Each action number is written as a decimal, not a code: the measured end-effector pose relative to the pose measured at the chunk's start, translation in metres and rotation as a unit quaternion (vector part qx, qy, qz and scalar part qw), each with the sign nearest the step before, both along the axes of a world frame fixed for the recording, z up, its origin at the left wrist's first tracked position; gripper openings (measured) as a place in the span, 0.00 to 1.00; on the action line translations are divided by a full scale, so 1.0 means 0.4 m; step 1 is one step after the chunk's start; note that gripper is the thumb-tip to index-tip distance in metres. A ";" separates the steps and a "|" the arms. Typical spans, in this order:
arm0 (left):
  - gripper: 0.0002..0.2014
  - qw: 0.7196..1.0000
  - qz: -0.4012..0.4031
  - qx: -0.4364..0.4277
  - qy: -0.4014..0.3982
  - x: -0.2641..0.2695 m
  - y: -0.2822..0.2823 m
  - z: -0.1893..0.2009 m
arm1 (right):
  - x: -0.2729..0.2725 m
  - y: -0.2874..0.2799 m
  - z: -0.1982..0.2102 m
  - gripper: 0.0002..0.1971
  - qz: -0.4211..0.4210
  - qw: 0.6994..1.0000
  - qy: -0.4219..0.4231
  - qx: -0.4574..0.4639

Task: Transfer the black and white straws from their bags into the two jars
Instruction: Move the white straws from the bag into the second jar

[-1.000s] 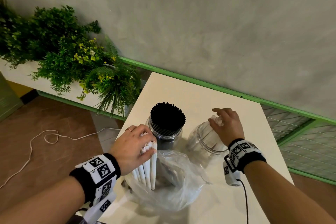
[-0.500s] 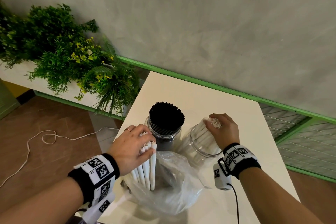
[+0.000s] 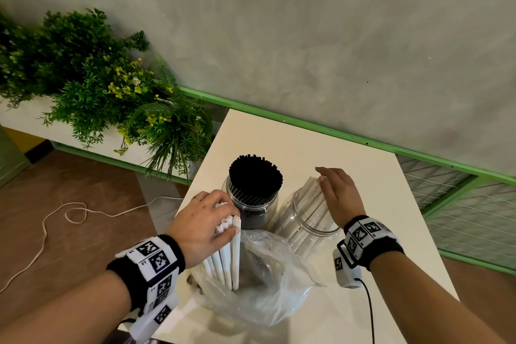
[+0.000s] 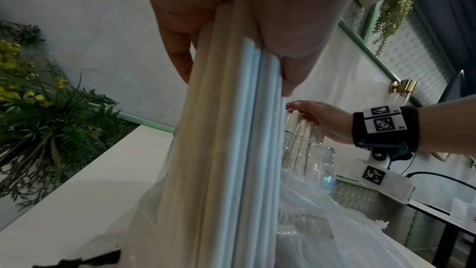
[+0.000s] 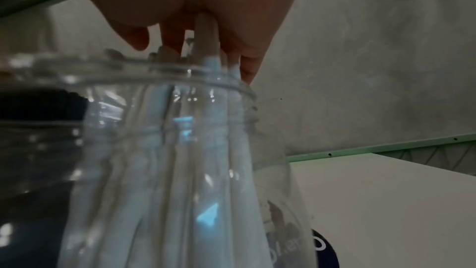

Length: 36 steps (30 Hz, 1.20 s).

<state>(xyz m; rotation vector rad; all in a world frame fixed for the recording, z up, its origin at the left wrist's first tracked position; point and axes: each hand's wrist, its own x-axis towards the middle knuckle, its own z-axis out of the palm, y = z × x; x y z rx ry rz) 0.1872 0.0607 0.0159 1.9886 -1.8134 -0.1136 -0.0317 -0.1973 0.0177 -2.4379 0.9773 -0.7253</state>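
Head view: left hand [image 3: 199,227] grips a bundle of white straws [image 3: 227,254] standing in the plastic bag [image 3: 268,282] near the counter [image 3: 391,204] edge; loose outer straws could slip.

Left wrist view: its fingers [image 4: 177,54] clamp the bundle.

Right wrist view: right hand [image 5: 195,3], fingers relaxed, touches straws in the clear jar [image 5: 180,150]; the jar could tip.

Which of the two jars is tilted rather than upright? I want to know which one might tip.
The jar with white straws, under the right hand, leans toward the camera. The jar packed with black straws beside it stands upright.
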 end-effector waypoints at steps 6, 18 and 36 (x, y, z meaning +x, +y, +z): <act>0.19 1.000 0.003 0.011 0.000 0.000 -0.002 0.003 | -0.016 0.013 0.010 0.29 0.019 0.995 0.068 -0.074; 0.16 1.000 0.001 -0.001 0.010 -0.002 0.001 -0.001 | 0.022 -0.020 -0.004 0.17 0.008 0.986 0.053 -0.159; 0.34 0.990 0.024 0.018 0.139 0.021 0.011 0.020 | 0.079 0.355 0.004 0.23 0.202 0.965 -0.028 0.164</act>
